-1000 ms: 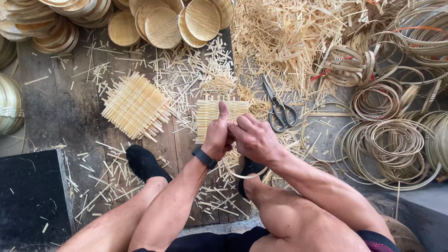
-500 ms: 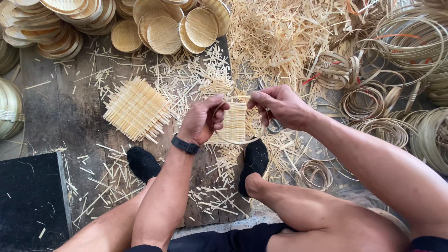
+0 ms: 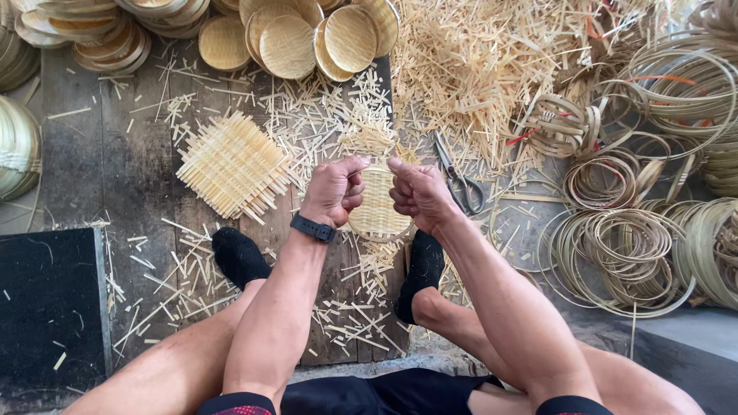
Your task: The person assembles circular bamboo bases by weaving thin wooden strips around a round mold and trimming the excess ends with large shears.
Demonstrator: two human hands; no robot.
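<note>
My left hand (image 3: 333,190) and my right hand (image 3: 416,194) both grip a small round woven bamboo tray (image 3: 376,209), held up between them above my black-socked feet (image 3: 240,256). The left hand, with a black watch on its wrist, clasps the tray's left rim; the right hand pinches its right rim with the thumb on top. A flat square woven bamboo mat (image 3: 233,164) lies on the wooden boards to the left of my hands.
Black-handled scissors (image 3: 459,178) lie just right of my hands. Finished round trays (image 3: 289,44) are stacked at the top. Bamboo rings and coils (image 3: 623,246) pile up at right, loose bamboo slivers (image 3: 477,69) cover the floor, and a black mat (image 3: 48,300) lies lower left.
A second ago both hands pressed a woven piece low on the floor. They have since lifted it, and it now shows as a round rimmed tray held between them.
</note>
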